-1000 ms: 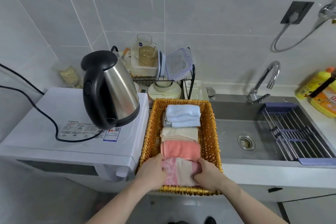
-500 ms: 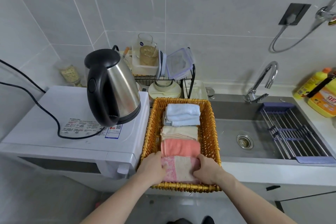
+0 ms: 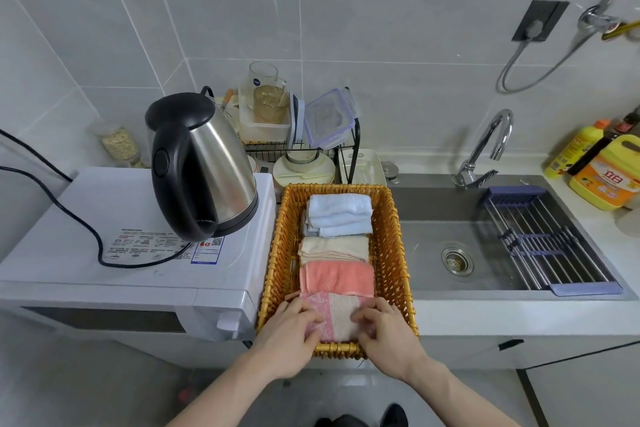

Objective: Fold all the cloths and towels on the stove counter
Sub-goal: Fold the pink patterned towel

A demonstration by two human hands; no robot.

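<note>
Four folded towels in one basket [image 3: 389,253]: blue [image 3: 339,215], cream [image 3: 334,248], coral [image 3: 336,277], pink-and-cream [image 3: 334,317]; last gripped by left hand [image 3: 289,329] and right hand [image 3: 382,328].

Woven wicker basket [image 3: 390,246] holds soft terry cloths [image 3: 337,277]; the kettle [image 3: 221,166] is glossy steel with matt black plastic.
</note>
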